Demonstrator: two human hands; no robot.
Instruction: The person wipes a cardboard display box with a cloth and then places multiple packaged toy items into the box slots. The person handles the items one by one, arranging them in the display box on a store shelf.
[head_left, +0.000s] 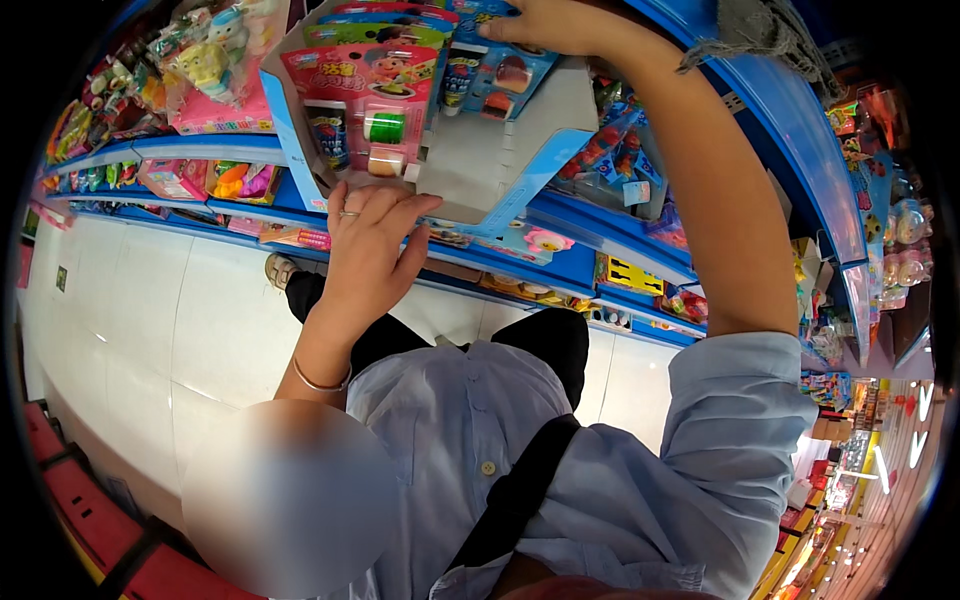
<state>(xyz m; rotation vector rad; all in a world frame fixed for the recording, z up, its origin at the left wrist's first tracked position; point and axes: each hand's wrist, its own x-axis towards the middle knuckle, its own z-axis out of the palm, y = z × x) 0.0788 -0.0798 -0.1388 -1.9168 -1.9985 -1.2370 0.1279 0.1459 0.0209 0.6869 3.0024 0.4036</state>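
A light-blue cardboard display box (540, 172) sits on the shelf before me, its grey inside showing at the right. Upright in it stand carded candy packets, with a pink one (360, 82) in front of green and blue ones. My left hand (375, 232), with a ring and a bangle, grips the box's front edge below the pink packet. Farther back, my right hand (559, 26) reaches over the box, its thumb against a blue packet (499, 79) that leans at a tilt. The picture's top edge cuts off part of that hand, so its hold is unclear.
Blue shelves (562, 270) carry boxed toys and sweets below the box. Bagged squeeze toys (214, 64) stand at the left, and a bin of wrapped sweets (622, 157) at the right. Grey frayed cloth (772, 45) hangs over the upper-right shelf edge. Pale floor tiles (150, 322) lie below.
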